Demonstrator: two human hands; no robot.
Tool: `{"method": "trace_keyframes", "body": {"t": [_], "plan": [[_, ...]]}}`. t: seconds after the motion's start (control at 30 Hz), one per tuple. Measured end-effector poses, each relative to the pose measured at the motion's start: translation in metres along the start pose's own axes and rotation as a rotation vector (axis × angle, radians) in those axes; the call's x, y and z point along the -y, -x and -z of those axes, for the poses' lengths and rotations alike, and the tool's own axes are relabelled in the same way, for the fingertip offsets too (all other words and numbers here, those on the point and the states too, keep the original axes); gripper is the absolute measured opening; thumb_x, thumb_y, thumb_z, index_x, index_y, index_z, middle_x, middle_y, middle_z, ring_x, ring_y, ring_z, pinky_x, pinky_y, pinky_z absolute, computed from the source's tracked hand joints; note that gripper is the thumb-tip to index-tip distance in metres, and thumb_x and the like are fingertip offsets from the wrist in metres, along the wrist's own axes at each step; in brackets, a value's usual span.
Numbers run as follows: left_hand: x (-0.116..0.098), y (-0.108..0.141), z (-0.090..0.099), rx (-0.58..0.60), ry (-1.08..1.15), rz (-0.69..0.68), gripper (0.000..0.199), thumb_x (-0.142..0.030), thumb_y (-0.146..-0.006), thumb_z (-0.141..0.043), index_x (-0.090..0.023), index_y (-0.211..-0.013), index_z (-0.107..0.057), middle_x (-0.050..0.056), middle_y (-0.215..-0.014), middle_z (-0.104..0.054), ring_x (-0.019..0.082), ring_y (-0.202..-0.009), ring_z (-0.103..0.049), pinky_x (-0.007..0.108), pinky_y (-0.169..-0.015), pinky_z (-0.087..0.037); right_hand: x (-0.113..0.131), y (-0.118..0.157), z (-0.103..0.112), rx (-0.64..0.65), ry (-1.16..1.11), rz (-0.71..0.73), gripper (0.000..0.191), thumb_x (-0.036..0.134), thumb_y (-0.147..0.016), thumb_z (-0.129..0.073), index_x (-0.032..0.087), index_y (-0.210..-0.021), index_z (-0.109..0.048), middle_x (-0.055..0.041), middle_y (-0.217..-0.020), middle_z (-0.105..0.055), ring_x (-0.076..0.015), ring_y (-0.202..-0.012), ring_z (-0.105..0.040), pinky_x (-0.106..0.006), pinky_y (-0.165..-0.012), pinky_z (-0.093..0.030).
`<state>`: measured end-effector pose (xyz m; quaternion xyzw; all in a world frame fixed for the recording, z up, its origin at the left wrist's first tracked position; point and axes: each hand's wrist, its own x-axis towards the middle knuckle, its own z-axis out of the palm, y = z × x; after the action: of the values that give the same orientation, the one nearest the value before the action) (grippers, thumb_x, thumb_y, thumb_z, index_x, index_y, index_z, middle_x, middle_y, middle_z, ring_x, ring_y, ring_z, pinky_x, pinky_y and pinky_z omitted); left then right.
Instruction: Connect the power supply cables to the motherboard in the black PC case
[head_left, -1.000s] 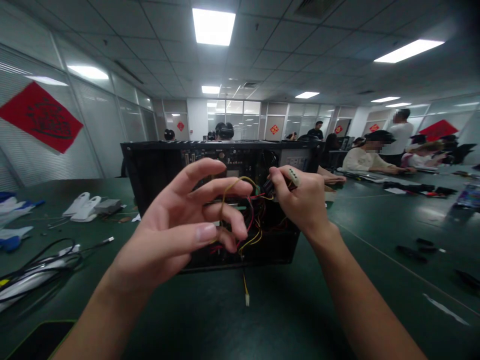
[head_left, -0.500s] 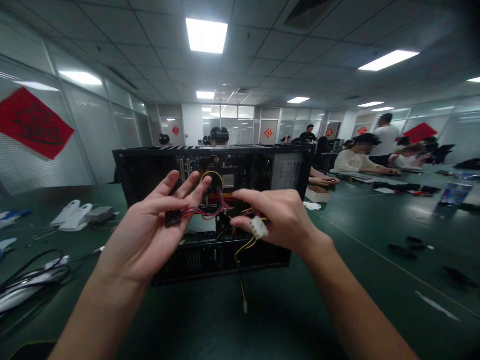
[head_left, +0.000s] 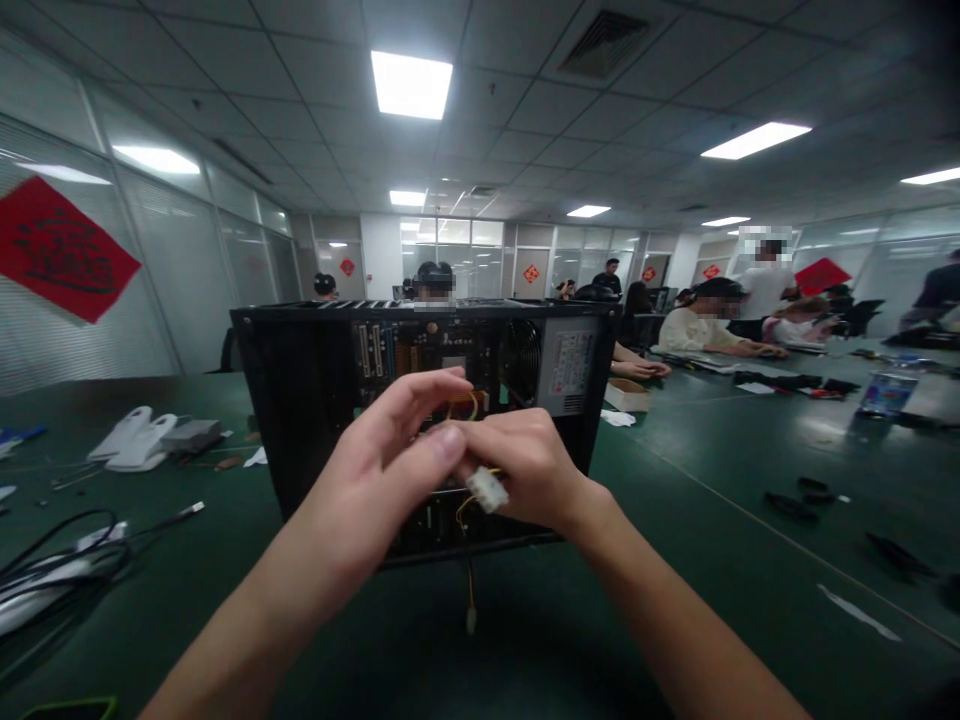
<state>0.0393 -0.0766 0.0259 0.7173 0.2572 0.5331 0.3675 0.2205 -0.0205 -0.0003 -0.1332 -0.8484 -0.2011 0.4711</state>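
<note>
A black computer case (head_left: 259,400) stands open-sided before me, showing its motherboard, a fan and a silver power supply (head_left: 570,362). My right hand (head_left: 517,462) is closed on a bundle of power cables, and a white plug (head_left: 487,490) pokes out below its fingers. Curled around the same bundle, my left hand (head_left: 382,470) has its thumb against the right fingers. A yellow wire loop (head_left: 466,405) shows between the left fingertips and thumb. The black connector is hidden behind the hands. Below them a thin yellow lead hangs, with a small pale plug (head_left: 471,620) at its end.
Left on the green table (head_left: 675,580) lie black cables (head_left: 67,560), white plastic pieces (head_left: 135,440) and a grey box (head_left: 191,435). To the right are an open carton (head_left: 628,393), a water bottle (head_left: 889,392) and dark small parts (head_left: 791,505). Other people sit farther back.
My left hand has turned from palm-up and spread to curled, moving right to meet my right hand. The red wires and black connector have gone out of sight. My right hand has dropped slightly leftward.
</note>
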Motion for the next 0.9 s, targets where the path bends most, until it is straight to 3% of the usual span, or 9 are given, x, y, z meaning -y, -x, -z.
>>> {"method": "trace_keyframes", "body": {"t": [0.1, 0.23, 0.3, 0.43, 0.6, 0.77, 0.9], "plan": [[-0.008, 0.004, 0.01, 0.16, -0.29, -0.167, 0.044, -0.025, -0.085, -0.074, -0.028, -0.127, -0.065, 0.007, -0.151, -0.051, 0.031, -0.14, -0.047, 0.042, -0.116, -0.042, -0.001, -0.003, 0.012, -0.119, -0.215, -0.155, 0.019, 0.025, -0.099, -0.051, 0.017, -0.096, -0.069, -0.0018, -0.076, -0.072, -0.0108, -0.059, -0.064, -0.021, -0.057, -0.047], [-0.014, 0.005, 0.008, 0.282, -0.396, -0.323, 0.04, -0.016, -0.091, -0.063, -0.029, -0.129, -0.066, 0.007, -0.143, -0.06, 0.026, -0.134, -0.053, 0.041, -0.115, -0.043, 0.001, -0.005, 0.022, -0.055, -0.407, -0.196, 0.035, 0.036, -0.099, -0.052, 0.018, -0.072, -0.063, 0.0047, -0.055, -0.054, -0.0073, -0.044, -0.044, -0.019, -0.043, -0.036], [-0.013, 0.003, 0.004, 0.325, -0.381, -0.375, 0.04, -0.011, -0.093, -0.057, -0.027, -0.128, -0.066, 0.006, -0.139, -0.063, 0.024, -0.131, -0.057, 0.039, -0.113, -0.045, 0.004, -0.005, 0.021, -0.015, -0.456, -0.186, 0.044, 0.043, -0.1, -0.05, 0.019, -0.064, -0.058, 0.0046, -0.052, -0.049, -0.0083, -0.045, -0.042, -0.02, -0.042, -0.037], [-0.002, 0.001, -0.004, 0.341, -0.297, -0.412, 0.029, -0.013, -0.095, -0.054, -0.022, -0.117, -0.07, 0.007, -0.126, -0.07, 0.025, -0.126, -0.061, 0.043, -0.113, -0.045, 0.011, -0.001, 0.007, 0.097, -0.488, -0.165, 0.042, 0.048, -0.101, -0.044, 0.02, -0.076, -0.063, -0.0013, -0.069, -0.063, -0.0145, -0.064, -0.059, -0.025, -0.059, -0.053], [0.012, -0.001, -0.009, 0.298, -0.193, -0.403, 0.018, -0.022, -0.1, -0.049, -0.02, -0.102, -0.067, 0.008, -0.107, -0.073, 0.025, -0.117, -0.064, 0.044, -0.107, -0.049, 0.012, 0.01, -0.01, 0.178, -0.385, -0.168, 0.035, 0.035, -0.103, -0.041, 0.019, -0.079, -0.06, -0.001, -0.071, -0.064, -0.0143, -0.067, -0.06, -0.026, -0.063, -0.056], [0.014, -0.002, -0.011, 0.33, -0.211, -0.424, 0.014, -0.019, -0.1, -0.048, -0.02, -0.101, -0.063, 0.009, -0.114, -0.071, 0.024, -0.122, -0.06, 0.043, -0.109, -0.047, 0.005, 0.013, -0.001, 0.197, -0.336, -0.067, 0.027, 0.032, -0.103, -0.042, 0.02, -0.092, -0.063, -0.0046, -0.088, -0.07, -0.0169, -0.083, -0.066, -0.03, -0.075, -0.059], [0.012, -0.002, -0.013, 0.344, -0.223, -0.436, 0.014, -0.015, -0.099, -0.048, -0.02, -0.101, -0.061, 0.009, -0.117, -0.07, 0.024, -0.123, -0.06, 0.043, -0.111, -0.045, 0.002, 0.016, 0.002, 0.151, -0.323, -0.02, 0.031, 0.036, -0.104, -0.04, 0.019, -0.096, -0.064, -0.005, -0.089, -0.071, -0.0164, -0.083, -0.066, -0.028, -0.076, -0.059]]}}
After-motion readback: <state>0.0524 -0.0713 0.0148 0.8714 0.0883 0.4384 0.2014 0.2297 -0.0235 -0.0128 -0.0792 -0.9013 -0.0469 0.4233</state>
